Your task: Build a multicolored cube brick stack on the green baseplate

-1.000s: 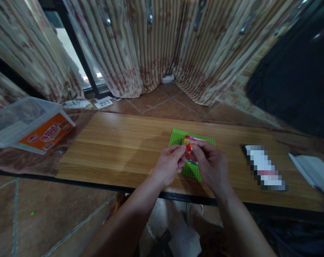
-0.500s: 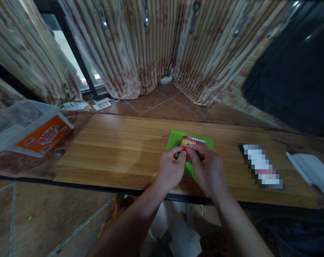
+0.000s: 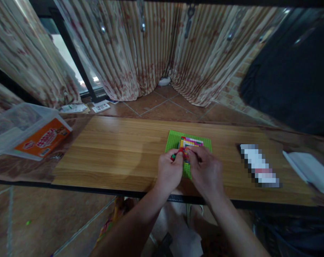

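A green studded baseplate [image 3: 173, 140] lies on the wooden board, bearing a rectangular build of coloured toy bricks [image 3: 192, 141] in rows of pink, white, yellow and red. Over the near part of that build, my left hand [image 3: 170, 171] is closed in a pinch on small toy bricks [image 3: 173, 157], a green one and red ones showing at its fingers. My right hand [image 3: 207, 169] meets it from the other side, thumb and fingers closed on the same small red bricks. The fingers partly hide the pieces and the build's near side.
A clear plastic tub [image 3: 30, 114] with an orange label stands at the left. To the right lie a blurred-out flat object [image 3: 259, 166] and a white tray-like item [image 3: 309, 169]. The wooden board [image 3: 111, 153] ends at a dark front edge. Curtains [image 3: 140, 53] hang beyond.
Both hands stay together over the build, with the fingers shifted slightly and a little more of the build's upper rows showing. The view has moved slightly.
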Motion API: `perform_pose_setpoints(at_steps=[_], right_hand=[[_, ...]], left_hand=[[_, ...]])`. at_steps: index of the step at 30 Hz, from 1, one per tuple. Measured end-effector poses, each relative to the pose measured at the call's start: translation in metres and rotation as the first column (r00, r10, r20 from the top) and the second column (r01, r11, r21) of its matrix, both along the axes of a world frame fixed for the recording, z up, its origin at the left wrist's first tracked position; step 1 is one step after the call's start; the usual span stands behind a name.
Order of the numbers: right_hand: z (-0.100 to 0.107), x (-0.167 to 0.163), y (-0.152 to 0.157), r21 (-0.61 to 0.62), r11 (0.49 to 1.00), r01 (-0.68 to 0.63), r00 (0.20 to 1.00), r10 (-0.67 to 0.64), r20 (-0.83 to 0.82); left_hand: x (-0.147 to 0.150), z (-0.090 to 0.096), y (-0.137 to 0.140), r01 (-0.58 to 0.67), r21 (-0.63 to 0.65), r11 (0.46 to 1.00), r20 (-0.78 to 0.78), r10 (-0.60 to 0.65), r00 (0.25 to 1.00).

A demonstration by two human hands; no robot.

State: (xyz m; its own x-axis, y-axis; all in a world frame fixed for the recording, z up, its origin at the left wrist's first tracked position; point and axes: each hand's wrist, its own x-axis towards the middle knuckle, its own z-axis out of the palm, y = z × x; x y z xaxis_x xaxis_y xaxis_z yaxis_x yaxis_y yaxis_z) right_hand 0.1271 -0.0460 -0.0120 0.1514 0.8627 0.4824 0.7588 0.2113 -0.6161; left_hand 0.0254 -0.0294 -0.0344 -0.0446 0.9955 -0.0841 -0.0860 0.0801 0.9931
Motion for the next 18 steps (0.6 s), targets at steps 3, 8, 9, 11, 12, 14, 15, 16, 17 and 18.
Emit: perform_pose_setpoints(at_steps=[3, 8, 9, 11, 12, 14, 15, 16, 17, 18], right_hand=[[0.004, 0.025, 0.001, -0.083, 0.997, 0.007, 0.998, -0.012, -0.056], [0.006, 0.063, -0.003, -0.203, 0.979, 0.032, 0.999, -0.037, -0.022], [0.005, 0.067, -0.004, -0.221, 0.975, 0.032, 0.999, -0.032, 0.002], [0.005, 0.070, -0.007, -0.242, 0.970, 0.017, 0.999, -0.006, 0.043], [0.005, 0.069, -0.008, -0.245, 0.970, 0.002, 0.998, 0.012, 0.055], [0.006, 0.065, -0.009, -0.228, 0.973, -0.031, 0.996, 0.049, 0.070], [0.006, 0.062, -0.010, -0.215, 0.976, -0.048, 0.995, 0.066, 0.077], [0.007, 0.059, -0.010, -0.203, 0.977, -0.067, 0.993, 0.086, 0.084], [0.007, 0.056, -0.010, -0.192, 0.978, -0.086, 0.990, 0.105, 0.093], [0.007, 0.053, -0.010, -0.185, 0.977, -0.105, 0.987, 0.125, 0.102]], left_hand=[[-0.005, 0.004, 0.003, -0.028, -0.116, 0.993, 0.113, 0.041, 0.993], [-0.018, 0.020, 0.009, -0.028, -0.250, 0.968, 0.290, 0.102, 0.952], [-0.020, 0.022, 0.010, -0.023, -0.258, 0.966, 0.310, 0.105, 0.945], [-0.021, 0.023, 0.011, -0.008, -0.263, 0.965, 0.340, 0.101, 0.935], [-0.021, 0.022, 0.011, 0.000, -0.262, 0.965, 0.349, 0.095, 0.932], [-0.020, 0.021, 0.011, 0.012, -0.261, 0.965, 0.359, 0.085, 0.929], [-0.019, 0.020, 0.011, 0.016, -0.260, 0.966, 0.361, 0.082, 0.929], [-0.018, 0.020, 0.011, 0.019, -0.259, 0.966, 0.361, 0.078, 0.929], [-0.018, 0.020, 0.011, 0.024, -0.258, 0.966, 0.361, 0.074, 0.929], [-0.017, 0.020, 0.011, 0.027, -0.257, 0.966, 0.361, 0.070, 0.930]])
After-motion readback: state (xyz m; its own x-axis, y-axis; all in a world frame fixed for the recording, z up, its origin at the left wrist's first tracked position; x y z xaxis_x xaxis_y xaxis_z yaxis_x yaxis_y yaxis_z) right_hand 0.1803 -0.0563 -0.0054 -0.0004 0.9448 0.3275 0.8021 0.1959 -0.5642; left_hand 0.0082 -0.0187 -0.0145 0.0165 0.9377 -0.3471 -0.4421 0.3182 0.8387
